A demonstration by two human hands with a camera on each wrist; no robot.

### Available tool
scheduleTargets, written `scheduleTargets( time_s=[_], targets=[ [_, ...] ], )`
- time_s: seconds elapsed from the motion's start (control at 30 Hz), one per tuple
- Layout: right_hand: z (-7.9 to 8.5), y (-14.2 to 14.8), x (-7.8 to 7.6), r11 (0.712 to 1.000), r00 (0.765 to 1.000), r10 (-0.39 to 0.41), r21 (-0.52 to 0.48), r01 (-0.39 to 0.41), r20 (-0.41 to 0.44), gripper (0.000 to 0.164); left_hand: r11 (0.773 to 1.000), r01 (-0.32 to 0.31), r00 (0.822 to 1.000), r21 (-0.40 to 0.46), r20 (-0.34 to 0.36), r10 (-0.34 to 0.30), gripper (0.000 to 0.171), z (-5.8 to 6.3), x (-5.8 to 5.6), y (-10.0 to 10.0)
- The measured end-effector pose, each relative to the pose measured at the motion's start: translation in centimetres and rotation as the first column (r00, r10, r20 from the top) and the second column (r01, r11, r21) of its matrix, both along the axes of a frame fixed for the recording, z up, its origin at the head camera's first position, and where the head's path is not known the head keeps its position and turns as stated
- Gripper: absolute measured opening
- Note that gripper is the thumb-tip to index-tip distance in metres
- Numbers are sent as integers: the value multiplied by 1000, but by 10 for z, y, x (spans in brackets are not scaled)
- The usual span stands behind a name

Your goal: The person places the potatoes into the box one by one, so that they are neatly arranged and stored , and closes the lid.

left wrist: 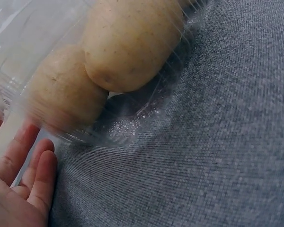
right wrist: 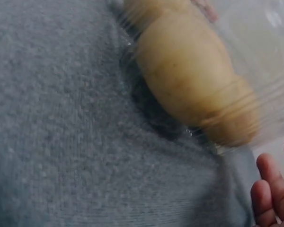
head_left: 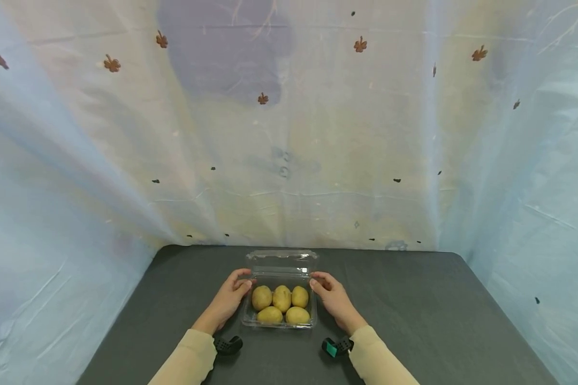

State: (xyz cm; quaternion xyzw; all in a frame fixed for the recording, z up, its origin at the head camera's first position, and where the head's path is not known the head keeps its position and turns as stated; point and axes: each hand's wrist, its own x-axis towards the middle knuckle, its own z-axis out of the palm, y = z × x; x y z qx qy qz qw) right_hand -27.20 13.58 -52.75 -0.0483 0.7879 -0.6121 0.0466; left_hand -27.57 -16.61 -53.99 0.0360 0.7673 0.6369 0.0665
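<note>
A clear plastic clamshell box (head_left: 278, 325) sits on the dark table with several yellow-brown potatoes (head_left: 282, 298) in its base. Its transparent lid (head_left: 281, 262) stands raised at the far side. My left hand (head_left: 227, 299) is at the box's far left corner, fingers fairly straight, fingertips at the plastic edge. Mirroring it, my right hand (head_left: 338, 301) has its fingertips at the far right corner. Up close, the left fingers (left wrist: 42, 182) lie beside the wall near a potato (left wrist: 132, 42). The right fingers (right wrist: 270, 184) are loosely bent beside the box, below a potato (right wrist: 184, 66).
The dark grey cloth-like tabletop (head_left: 404, 305) spreads out on both sides of the box. A pale curtain (head_left: 318, 133) with brown leaf shapes hangs behind the table and along its sides. Dark bands (head_left: 228, 346) are worn at the wrists.
</note>
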Motion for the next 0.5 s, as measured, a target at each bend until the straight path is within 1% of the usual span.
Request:
scheduleTargets(
  time_s=[0.03,0.17,0.23,0.3,0.4,0.5],
  targets=[
    [-5,2,-3,1000,1000,-7,11,7,-7,43,1000,2,1000,1,-2,-2,37,0,0,0],
    [2,2,1,999,1000,-19,32,20,-19,41,1000,0,1000,-8,-9,0,35,-2,-1,1],
    [9,0,3,999,999,-31,27,32,-14,43,1000,-3,1000,-12,-10,3,35,-2,-1,0],
    [16,-2,4,999,999,-41,14,41,5,52,1000,-4,1000,-14,-14,4,36,-3,-1,0],
    [26,-4,5,999,998,-44,4,44,49,68,1000,-4,1000,-8,-15,4,36,-2,0,-1],
    [34,-4,7,999,995,-35,3,35,92,81,1000,-1,1000,-10,-13,0,35,-1,0,-1]
  ],
)
